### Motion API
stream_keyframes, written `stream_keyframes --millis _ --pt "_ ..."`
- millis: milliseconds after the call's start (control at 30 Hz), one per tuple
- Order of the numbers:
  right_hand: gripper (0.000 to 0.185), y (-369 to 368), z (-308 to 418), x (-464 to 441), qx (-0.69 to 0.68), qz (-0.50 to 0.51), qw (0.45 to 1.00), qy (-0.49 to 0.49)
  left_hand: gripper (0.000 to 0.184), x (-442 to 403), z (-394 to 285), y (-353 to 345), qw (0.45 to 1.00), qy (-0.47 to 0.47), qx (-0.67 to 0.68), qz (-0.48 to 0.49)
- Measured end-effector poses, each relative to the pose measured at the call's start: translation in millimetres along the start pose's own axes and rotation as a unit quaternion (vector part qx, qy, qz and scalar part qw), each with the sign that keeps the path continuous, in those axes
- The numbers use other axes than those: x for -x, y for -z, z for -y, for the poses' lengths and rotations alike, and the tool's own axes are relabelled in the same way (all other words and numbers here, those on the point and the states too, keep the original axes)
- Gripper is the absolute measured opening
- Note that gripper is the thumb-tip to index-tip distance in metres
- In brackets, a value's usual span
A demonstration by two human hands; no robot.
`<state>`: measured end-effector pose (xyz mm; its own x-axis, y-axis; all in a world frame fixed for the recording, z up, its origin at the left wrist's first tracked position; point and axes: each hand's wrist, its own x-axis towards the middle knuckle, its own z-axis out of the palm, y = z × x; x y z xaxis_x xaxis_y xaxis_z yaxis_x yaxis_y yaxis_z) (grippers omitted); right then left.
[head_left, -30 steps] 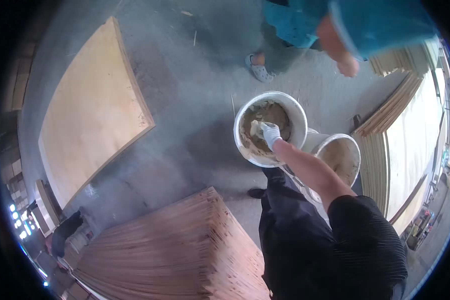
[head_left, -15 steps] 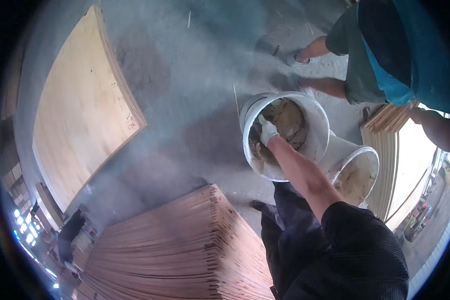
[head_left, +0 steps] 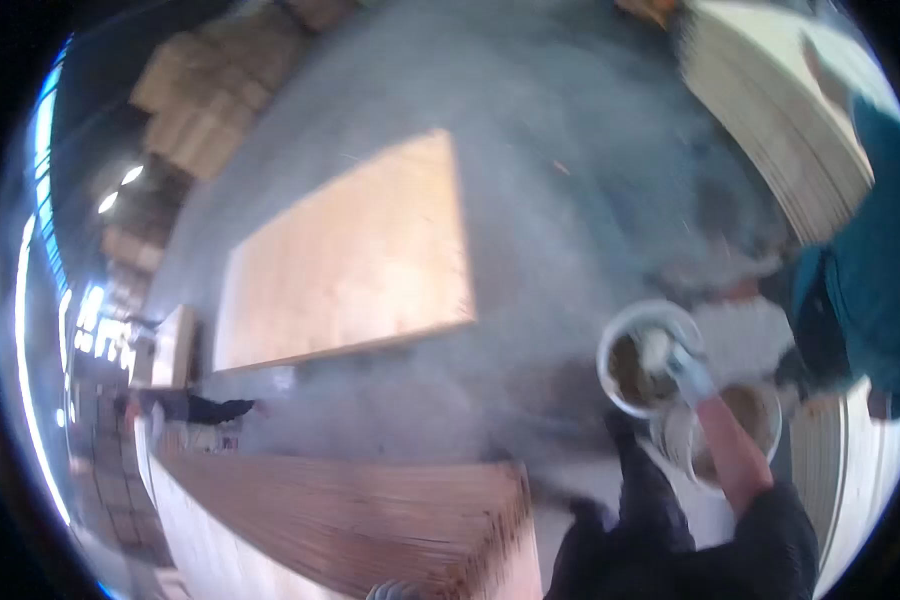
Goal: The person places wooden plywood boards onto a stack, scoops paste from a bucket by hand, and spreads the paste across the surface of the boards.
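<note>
My right hand (head_left: pixel 687 372), in a whitish glove, is over the mouth of a white bucket (head_left: pixel 610 372) at the right. Its fingers are closed round a pale lump (head_left: pixel 655 350), blurred by motion. Brownish paste (head_left: pixel 630 375) lines the inside of this bucket. Against it stands a second white bucket (head_left: pixel 770 415), partly behind my forearm, with a light brown material inside. At the bottom edge, beside the stacked sheets, a grey gloved shape, apparently my left hand (head_left: pixel 396 591), is just visible; its fingers are hidden.
A large wooden panel (head_left: pixel 355 255) lies on the floor (head_left: pixel 540 240) left of centre. Stacked sheets (head_left: pixel 360 510) fill the lower left. Another stack (head_left: pixel 780 130) is at the upper right. A person in teal (head_left: pixel 870 270) bends at the right edge; another person's dark-clothed figure (head_left: pixel 195 407) is far left.
The view has swung left, so the buckets appear farther right and lower. My right hand has risen from deep in the bucket with the pale lump. A grey gloved shape has appeared at the bottom edge.
</note>
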<state>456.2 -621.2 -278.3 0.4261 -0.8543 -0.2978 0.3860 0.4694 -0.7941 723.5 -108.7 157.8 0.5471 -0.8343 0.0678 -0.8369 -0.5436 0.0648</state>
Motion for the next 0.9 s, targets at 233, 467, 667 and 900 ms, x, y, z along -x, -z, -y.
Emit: stream_keyframes --millis 233,467,667,900 --pt "0.048 -248 156 241 -0.037 0.187 0.981 -0.03 0.015 122 -59 -3 0.972 -0.035 0.159 -0.169" --pt "0.041 -403 134 390 -0.047 0.412 0.897 -0.15 0.011 374 -87 22 0.956 0.157 0.173 -0.176" --pt "0.052 -523 95 573 -0.052 0.623 0.743 -0.238 0.018 589 -196 27 0.839 0.469 0.144 -0.237" --pt "0.042 -549 271 439 -0.054 0.702 0.627 -0.334 0.016 379 -480 92 0.75 0.607 0.104 -0.241"
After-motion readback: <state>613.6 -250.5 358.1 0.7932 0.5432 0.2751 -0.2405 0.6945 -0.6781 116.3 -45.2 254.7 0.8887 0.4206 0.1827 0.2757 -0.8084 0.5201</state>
